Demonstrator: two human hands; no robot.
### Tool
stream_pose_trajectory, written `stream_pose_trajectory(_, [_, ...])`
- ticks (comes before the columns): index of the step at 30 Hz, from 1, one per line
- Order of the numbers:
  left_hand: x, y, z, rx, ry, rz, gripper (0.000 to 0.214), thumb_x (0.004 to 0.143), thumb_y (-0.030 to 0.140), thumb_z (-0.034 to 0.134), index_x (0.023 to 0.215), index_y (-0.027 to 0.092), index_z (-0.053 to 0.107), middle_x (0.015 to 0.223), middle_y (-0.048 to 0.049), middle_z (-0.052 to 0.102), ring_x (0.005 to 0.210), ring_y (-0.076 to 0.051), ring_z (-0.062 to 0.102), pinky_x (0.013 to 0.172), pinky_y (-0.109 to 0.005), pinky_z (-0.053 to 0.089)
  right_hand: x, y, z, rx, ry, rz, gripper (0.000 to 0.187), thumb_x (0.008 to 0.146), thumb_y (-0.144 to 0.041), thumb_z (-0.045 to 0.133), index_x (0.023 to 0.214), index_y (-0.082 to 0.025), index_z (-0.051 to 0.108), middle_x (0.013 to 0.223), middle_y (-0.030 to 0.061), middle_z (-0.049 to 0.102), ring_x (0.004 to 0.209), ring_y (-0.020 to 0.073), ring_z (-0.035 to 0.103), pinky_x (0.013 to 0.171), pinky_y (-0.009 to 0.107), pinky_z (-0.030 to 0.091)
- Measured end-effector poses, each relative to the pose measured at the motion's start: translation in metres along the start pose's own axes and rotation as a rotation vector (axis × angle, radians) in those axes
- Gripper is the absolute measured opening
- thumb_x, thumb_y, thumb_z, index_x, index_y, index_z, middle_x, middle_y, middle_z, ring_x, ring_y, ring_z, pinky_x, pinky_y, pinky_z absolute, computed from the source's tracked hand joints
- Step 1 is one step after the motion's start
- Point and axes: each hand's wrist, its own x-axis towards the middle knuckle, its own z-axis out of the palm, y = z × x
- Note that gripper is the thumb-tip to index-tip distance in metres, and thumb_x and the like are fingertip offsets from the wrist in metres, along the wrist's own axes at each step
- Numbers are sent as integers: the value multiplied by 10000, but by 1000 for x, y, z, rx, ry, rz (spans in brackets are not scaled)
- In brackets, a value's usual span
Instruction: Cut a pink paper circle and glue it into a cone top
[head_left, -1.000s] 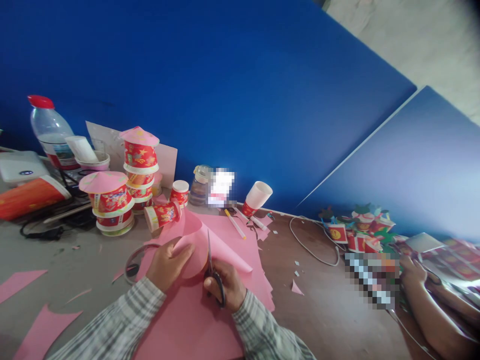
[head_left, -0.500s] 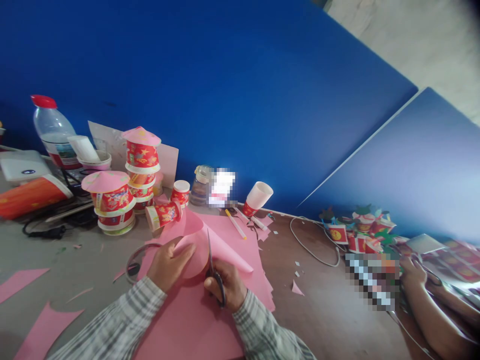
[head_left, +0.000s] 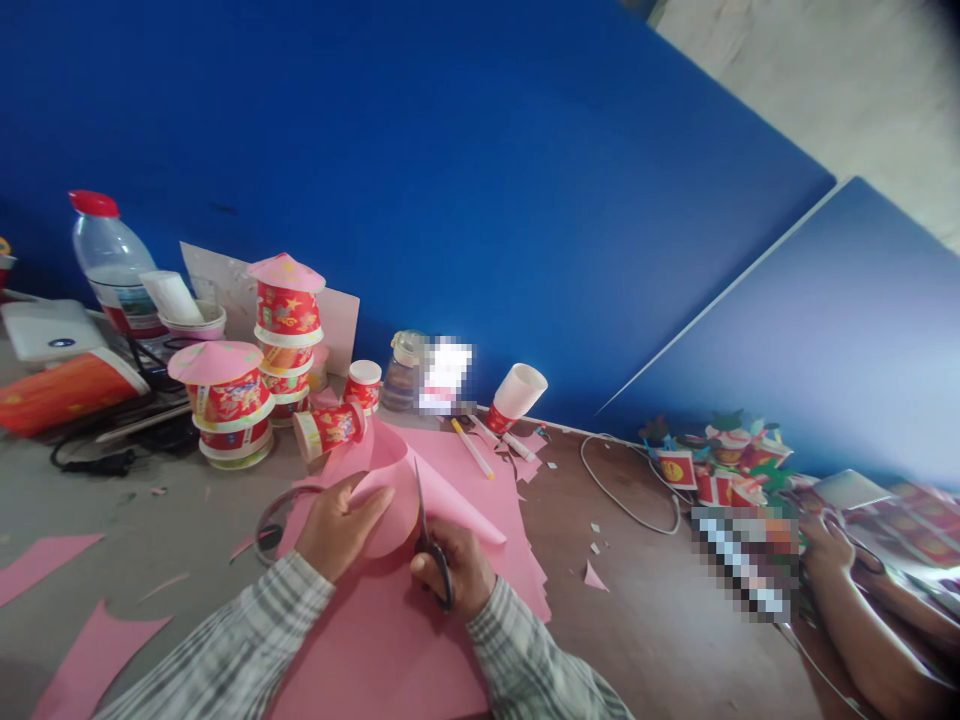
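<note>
Apparently, pink paper [head_left: 394,512] is steadied for scissors [head_left: 427,543].
It is pinched by the left hand [head_left: 337,528] above pink sheets [head_left: 375,645]; the scissors (tip pointed away) are gripped in the right hand [head_left: 466,570].

at lower centre, paper sheets [head_left: 375,650] lie on the surface [head_left: 637,620]; over them are a paper piece [head_left: 395,520] in the left hand [head_left: 335,535] and scissors [head_left: 442,580] in the right hand [head_left: 466,568]. at left, a rear cup stack [head_left: 289,312] stands behind a front cup stack [head_left: 231,405].
</note>
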Motion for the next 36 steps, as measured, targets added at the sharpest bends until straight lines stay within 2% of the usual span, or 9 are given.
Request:
stream_pose_trajectory(18, [2, 0, -1, 11, -13, -25, 236, 578, 406, 485, 599, 206, 609, 531, 47, 614, 542, -180, 534, 496, -268, 437, 1, 5, -1, 28, -5, 43, 497, 671, -647, 539, 715, -154, 579, 495, -46, 455, 422, 90, 394, 391, 171, 288])
stream_pose_trajectory(24, [2, 2, -2, -5, -26, -35, 209, 559, 386, 495, 616, 225, 615, 525, 43, 638, 551, -191, 557, 501, -275, 453, 0, -5, -3, 186, -95, 49, 478, 678, -633, 546, 726, -157, 570, 540, -14, 517, 445, 112, 479, 394, 171, 339])
stream_pose_trajectory(30, [2, 3, 0, -93, -109, -35, 311, 567, 366, 501, 806, 205, 619, 694, -11, 686, 663, -219, 582, 613, -312, 475, 0, -17, -7, 252, -174, 24, 509, 696, -637, 517, 795, -141, 571, 570, 17, 553, 522, 154, 541, 469, 208, 398])
stream_pose_trajectory(36, [2, -5, 3, -105, -146, -54, 322, 570, 384, 512, 809, 195, 619, 660, -14, 683, 607, -221, 578, 553, -314, 483, 1, -16, -7, 193, -155, -34, 484, 725, -617, 496, 769, -142, 575, 566, 11, 559, 503, 142, 519, 468, 208, 393])
